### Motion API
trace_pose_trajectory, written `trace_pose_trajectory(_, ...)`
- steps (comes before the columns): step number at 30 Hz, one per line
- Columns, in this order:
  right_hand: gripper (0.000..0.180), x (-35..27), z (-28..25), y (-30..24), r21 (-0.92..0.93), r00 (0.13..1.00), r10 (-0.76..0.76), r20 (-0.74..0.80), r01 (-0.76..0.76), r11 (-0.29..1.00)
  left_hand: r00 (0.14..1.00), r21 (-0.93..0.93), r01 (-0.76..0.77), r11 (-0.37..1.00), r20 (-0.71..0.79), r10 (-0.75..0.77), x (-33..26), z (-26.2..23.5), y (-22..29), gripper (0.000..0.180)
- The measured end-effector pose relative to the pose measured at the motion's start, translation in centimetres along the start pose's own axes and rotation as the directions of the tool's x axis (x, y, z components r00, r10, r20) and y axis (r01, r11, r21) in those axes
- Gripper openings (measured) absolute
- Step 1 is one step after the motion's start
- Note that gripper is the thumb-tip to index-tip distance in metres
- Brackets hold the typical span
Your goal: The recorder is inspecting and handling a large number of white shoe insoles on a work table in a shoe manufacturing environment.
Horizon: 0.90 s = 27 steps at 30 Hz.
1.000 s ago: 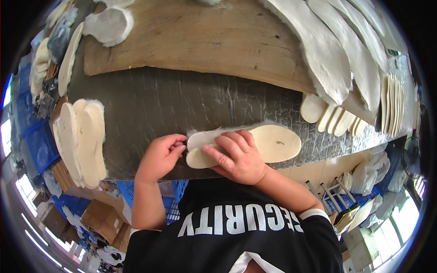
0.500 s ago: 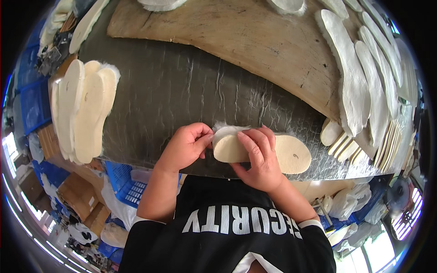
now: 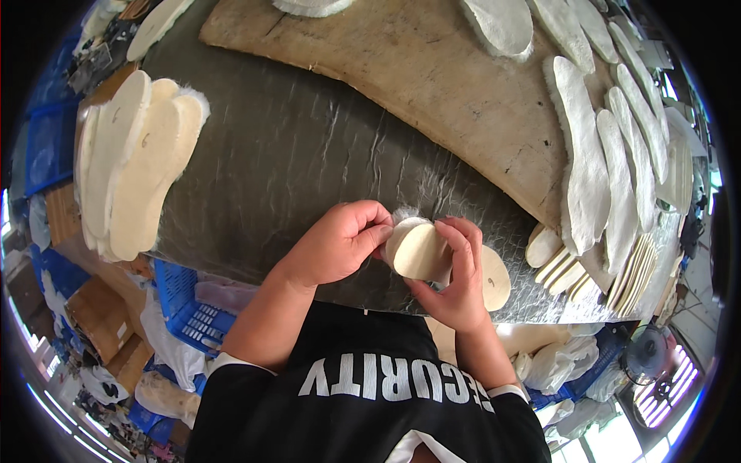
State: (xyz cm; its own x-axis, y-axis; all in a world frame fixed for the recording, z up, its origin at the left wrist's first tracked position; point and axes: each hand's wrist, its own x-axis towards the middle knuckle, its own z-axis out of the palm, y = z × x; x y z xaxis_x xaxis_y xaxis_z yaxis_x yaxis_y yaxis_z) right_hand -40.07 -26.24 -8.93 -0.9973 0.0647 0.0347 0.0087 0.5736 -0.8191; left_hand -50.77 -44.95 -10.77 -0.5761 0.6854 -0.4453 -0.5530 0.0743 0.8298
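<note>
Near the front edge of the table, a cream insole (image 3: 421, 253) is between my hands, its near-left end lifted and bent up. White fleece (image 3: 406, 217) shows along its far-left edge. My left hand (image 3: 345, 243) is closed, thumb and fingertips pinching the edge of the fleece insole. Across the middle, my right hand (image 3: 460, 276) grips the cream insole with fingers on the far side and thumb on the near side. The insole's other end (image 3: 495, 281), with a small mark on it, shows to the right of that hand.
A pile of cream insoles (image 3: 147, 170) lies at the left. A brown board (image 3: 401, 77) covers the far part of the dark table (image 3: 255, 154). White fleece insoles (image 3: 583, 154) and rows of cream insoles (image 3: 633, 274) lie at the right. A blue crate (image 3: 181, 305) stands below the table.
Both hands have shifted right along the table edge with the insole. Its left end is now bent up more, and my left fingers are closer on its edge. The view has shifted slightly.
</note>
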Motion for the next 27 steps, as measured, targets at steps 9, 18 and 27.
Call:
trace_pose_trajectory(9,0.078,-0.2,-1.0,1.1,0.087,0.999,0.049,0.023,-0.05,0.995,0.998,0.092,-0.039,0.995,0.046,0.035,0.5,1.2,1.0,0.009)
trace_pose_trajectory(18,0.078,-0.5,-1.3,1.7,0.067,0.999,0.044,0.022,-0.045,0.997,0.999,0.175,-0.044,0.984,0.039,0.038,0.8,1.8,1.0,0.011)
trace_pose_trajectory(27,0.079,-0.6,-1.4,1.7,0.052,0.999,0.039,0.023,-0.04,0.998,0.995,0.262,-0.097,0.96,0.039,0.09,0.9,2.2,1.0,0.01)
